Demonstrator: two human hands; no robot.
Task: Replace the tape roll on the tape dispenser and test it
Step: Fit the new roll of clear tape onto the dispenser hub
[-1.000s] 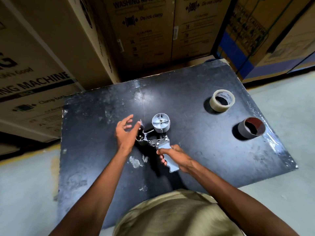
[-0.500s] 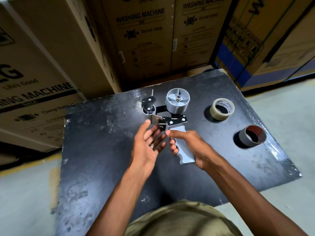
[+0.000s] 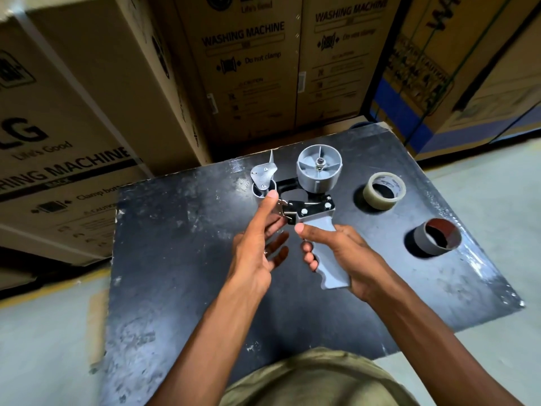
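- The right hand [image 3: 344,256] is wrapped around the grey pistol handle of the tape dispenser [image 3: 304,200], thumb laid across the top of the handle, fingers curled under it; the tool is held up above the black table [image 3: 175,259].
- The left hand [image 3: 257,244] is spread, palm turned toward the tool. Its thumb tip touches the small grey roller at the dispenser's front end; the other fingers are loosely fanned below, and whether they touch the metal plate there is hard to tell.
- The dispenser's grey spool hub [image 3: 319,168] is bare, with no roll on it.
- A clear tape roll [image 3: 384,191] lies flat on the table's far right.
- Nearer on the right, apart from it, stands an empty grey core [image 3: 437,237] with a reddish inside.
- Cardboard boxes [image 3: 248,68] printed "WASHING MACHINE" stand behind the table; much of their small print is blurred.
- The lower handle end is partly covered by the right palm.
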